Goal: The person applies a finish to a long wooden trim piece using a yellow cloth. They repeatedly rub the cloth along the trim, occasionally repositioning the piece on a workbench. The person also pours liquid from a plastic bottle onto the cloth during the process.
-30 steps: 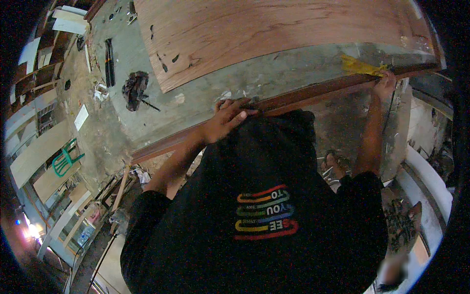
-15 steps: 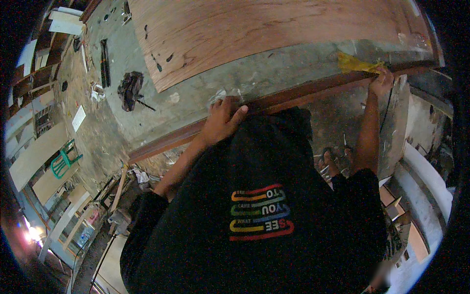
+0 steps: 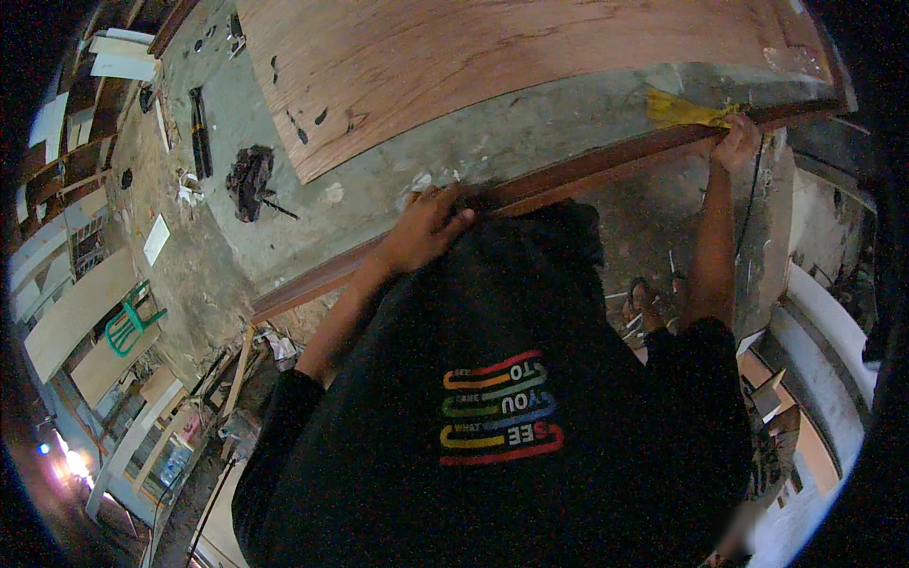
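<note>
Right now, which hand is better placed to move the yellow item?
Probably the right hand: it is at the narrow end of the yellow item; the left hand is at the brown rail, farther away.

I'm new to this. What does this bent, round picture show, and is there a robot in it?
No robot here: these are a person's two bare hands. A wide fisheye camera worn on the head looks down past the black printed shirt, bending straight edges. The left hand rests on a reddish-brown wooden rail; the right hand, farther along it, holds the narrow end of a yellow, flared object whose material I can't make out. On the grey-green surface lie a brown plywood sheet, a crumpled dark-brown bundle and a long black tool.
</note>
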`<state>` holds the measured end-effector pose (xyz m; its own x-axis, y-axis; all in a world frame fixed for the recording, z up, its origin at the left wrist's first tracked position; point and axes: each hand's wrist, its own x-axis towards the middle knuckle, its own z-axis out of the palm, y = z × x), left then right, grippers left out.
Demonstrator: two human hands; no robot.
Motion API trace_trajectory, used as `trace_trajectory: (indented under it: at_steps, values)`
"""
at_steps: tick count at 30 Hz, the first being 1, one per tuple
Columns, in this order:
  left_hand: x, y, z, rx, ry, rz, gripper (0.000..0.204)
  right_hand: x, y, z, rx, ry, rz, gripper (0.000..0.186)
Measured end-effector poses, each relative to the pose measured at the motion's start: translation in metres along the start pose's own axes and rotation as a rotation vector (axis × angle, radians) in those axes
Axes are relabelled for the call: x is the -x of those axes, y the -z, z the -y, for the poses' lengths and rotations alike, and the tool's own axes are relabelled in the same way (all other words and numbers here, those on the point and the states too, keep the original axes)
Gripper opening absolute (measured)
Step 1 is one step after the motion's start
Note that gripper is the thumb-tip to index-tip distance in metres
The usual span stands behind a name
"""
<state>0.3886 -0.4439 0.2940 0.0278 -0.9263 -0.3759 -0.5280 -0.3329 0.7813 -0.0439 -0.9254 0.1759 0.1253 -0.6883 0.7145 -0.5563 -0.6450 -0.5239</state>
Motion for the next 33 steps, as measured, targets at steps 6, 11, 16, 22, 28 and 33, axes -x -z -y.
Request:
trace_trajectory:
  at_steps: [6, 11, 16, 22, 28, 33]
  values:
    - [-0.005, 0.006, -0.001, 0.003, 0.026, 0.062, 0.045, 0.004, -0.009, -0.004, -0.324, -0.049, -0.05, 0.054]
    - [-0.011, 0.008, -0.018, 0.219, -0.081, 0.018, 0.047, -0.005, 0.0, -0.025, 0.028, 0.092, 0.027, 0.06]
    - [-0.003, 0.008, -0.019, 0.151, -0.034, -0.055, 0.047, -0.01, 0.013, -0.032, 0.018, -0.033, 0.101, 0.063]
    - [-0.001, -0.001, -0.004, 0.044, 0.099, -0.022, 0.035, -0.003, 0.006, -0.001, 0.27, 0.092, 0.038, 0.062]
    - [0.003, 0.001, -0.01, -0.131, 0.142, -0.048, 0.028, -0.005, 0.003, 0.016, 0.094, 0.025, 0.026, 0.058]
    - [0.004, 0.007, -0.023, 0.149, 0.066, -0.064, 0.032, -0.004, 0.0, 0.016, 0.08, 0.025, 0.015, 0.052]
